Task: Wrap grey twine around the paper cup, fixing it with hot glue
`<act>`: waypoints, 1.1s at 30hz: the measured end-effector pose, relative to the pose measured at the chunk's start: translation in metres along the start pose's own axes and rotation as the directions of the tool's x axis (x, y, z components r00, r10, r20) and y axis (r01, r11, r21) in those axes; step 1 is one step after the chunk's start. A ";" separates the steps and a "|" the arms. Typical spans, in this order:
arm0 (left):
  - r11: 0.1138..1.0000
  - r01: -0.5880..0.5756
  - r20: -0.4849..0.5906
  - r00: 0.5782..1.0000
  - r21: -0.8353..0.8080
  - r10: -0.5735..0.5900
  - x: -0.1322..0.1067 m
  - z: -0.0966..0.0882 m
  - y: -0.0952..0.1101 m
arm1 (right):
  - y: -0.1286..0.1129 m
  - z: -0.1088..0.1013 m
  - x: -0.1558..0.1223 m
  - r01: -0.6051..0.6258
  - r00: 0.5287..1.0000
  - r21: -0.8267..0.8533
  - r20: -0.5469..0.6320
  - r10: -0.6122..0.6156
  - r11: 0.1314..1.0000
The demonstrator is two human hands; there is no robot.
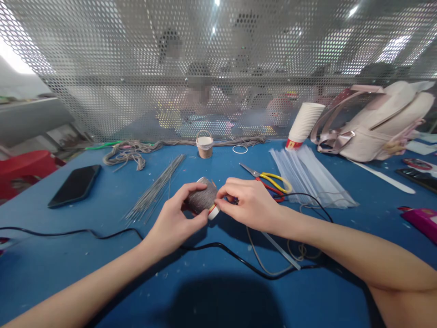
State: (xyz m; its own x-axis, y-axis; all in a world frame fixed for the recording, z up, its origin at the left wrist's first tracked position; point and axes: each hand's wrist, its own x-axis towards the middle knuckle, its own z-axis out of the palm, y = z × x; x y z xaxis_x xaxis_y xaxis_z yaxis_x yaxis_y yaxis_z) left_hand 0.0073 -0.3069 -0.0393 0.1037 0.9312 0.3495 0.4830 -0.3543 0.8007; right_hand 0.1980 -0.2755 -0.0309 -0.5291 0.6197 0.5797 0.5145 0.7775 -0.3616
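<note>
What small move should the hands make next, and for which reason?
Probably the right hand should lay grey cord once more around the wrapped cup, close to its white end: a red and yellow strip shows uncovered there, that hand's fingertips are at this edge, and the left hand holds the cup.

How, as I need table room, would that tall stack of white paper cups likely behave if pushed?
The stack of white paper cups would probably tip readily, being tall above a narrow red-printed base. It is likely light for its size, as the cups look like paper. Its cups might separate if knocked, since they appear simply nested.
</note>
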 end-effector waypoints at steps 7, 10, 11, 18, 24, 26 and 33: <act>0.999 0.054 -0.012 0.998 -0.002 -0.054 -0.001 -0.001 0.002 | 0.001 0.002 0.000 0.003 1.000 -0.007 0.001 -0.003 1.000; 0.998 0.062 -0.037 0.997 -0.008 -0.062 -0.001 -0.002 0.001 | 0.000 0.001 0.000 -0.020 1.000 0.003 0.018 0.020 1.000; 0.998 0.061 -0.045 0.997 -0.012 -0.061 -0.001 -0.002 0.001 | 0.000 0.000 0.000 -0.028 0.999 0.010 0.023 0.028 1.000; 0.999 0.034 -0.076 0.996 -0.021 -0.035 0.000 -0.001 -0.001 | -0.002 -0.003 0.004 -0.144 0.988 0.083 0.069 0.138 0.986; 1.000 0.010 -0.081 0.997 -0.001 -0.010 -0.002 -0.002 -0.003 | -0.001 -0.002 0.006 -0.227 0.972 0.165 0.104 0.212 0.960; 1.000 0.008 -0.085 0.996 0.011 -0.007 -0.002 -0.002 -0.003 | 0.000 -0.002 0.007 -0.246 0.967 0.185 0.112 0.228 0.952; 1.000 -0.016 -0.079 0.997 0.004 0.016 -0.002 -0.002 -0.005 | 0.000 -0.004 0.010 -0.368 0.926 0.277 0.191 0.325 0.887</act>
State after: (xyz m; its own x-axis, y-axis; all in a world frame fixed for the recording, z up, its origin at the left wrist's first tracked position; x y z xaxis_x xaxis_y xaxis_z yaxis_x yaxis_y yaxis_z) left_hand 0.0035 -0.3071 -0.0428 0.0422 0.9155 0.4001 0.4850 -0.3688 0.7929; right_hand 0.1952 -0.2692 -0.0225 -0.4518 0.8471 0.2798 0.4644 0.4912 -0.7370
